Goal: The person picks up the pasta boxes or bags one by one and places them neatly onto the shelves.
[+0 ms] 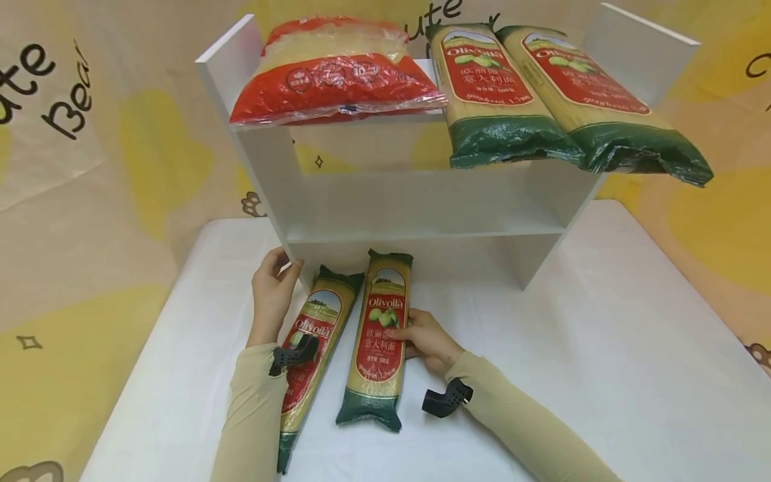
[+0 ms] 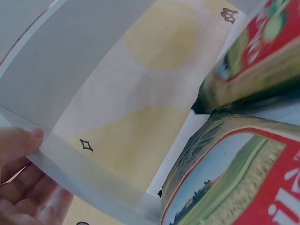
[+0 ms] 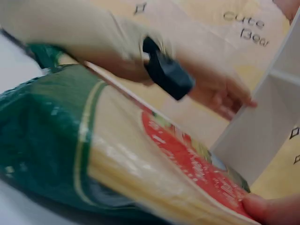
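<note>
While I watch the head view, I see my left hand at about nine o'clock of the scene's middle, its fingers and thumb clasping the lower front edge of the white shelf unit. My right hand lies at six o'clock, fingers curled round the right edge of the spaghetti pack, thumb on its red label; the pack lies flat on the white table, its far end pointing to twelve o'clock, just short of the shelf's foot. A second spaghetti pack lies just beside it at its nine o'clock side, partly under my left forearm. On the shelf's top lie a red noodle bag and two more spaghetti packs.

From the left wrist, I see fingertips hooked over the shelf panel's edge, and a pack's end at four o'clock.

From the right wrist, blurred, I see a fingertip pressed on the pack's label at five o'clock, and the left hand at the shelf beyond.
</note>
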`<state>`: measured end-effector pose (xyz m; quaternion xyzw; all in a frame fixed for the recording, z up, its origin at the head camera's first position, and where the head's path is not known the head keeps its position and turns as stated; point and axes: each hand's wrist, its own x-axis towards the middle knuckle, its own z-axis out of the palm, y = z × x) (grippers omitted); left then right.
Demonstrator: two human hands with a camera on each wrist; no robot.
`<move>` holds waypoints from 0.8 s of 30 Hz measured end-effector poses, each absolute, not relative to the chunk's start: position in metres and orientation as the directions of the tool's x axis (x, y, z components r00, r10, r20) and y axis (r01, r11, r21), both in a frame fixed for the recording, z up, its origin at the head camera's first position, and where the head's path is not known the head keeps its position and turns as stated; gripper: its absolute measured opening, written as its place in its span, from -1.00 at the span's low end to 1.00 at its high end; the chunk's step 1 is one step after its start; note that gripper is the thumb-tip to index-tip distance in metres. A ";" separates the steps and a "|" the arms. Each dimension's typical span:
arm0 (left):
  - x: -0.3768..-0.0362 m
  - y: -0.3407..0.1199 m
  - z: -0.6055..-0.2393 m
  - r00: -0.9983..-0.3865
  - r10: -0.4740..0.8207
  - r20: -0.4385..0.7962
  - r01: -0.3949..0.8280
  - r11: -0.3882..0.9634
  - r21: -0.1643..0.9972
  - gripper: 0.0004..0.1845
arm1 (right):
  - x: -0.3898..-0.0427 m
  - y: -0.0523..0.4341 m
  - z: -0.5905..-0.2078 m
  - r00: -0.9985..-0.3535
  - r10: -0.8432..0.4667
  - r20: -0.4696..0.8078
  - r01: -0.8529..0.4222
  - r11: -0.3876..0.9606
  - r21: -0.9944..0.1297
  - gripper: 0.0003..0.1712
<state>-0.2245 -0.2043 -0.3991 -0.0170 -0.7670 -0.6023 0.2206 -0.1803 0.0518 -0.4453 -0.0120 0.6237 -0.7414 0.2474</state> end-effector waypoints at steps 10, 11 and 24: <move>-0.224 -0.204 -0.401 -0.904 -0.235 0.356 0.293 0.262 0.919 -0.68 | -0.134 0.087 -0.423 -0.833 -0.485 -0.264 0.341 -0.075 -0.937 -0.47; -0.224 -0.204 -0.401 -0.904 -0.235 0.356 0.294 0.260 0.920 -0.68 | -0.130 0.089 -0.419 -0.833 -0.491 -0.254 0.329 -0.071 -0.941 -0.46; -0.225 -0.205 -0.401 -0.899 -0.229 0.373 0.307 0.278 0.910 -0.68 | -0.089 0.121 -0.375 -0.730 -0.670 -0.133 0.286 -0.123 -0.950 -0.38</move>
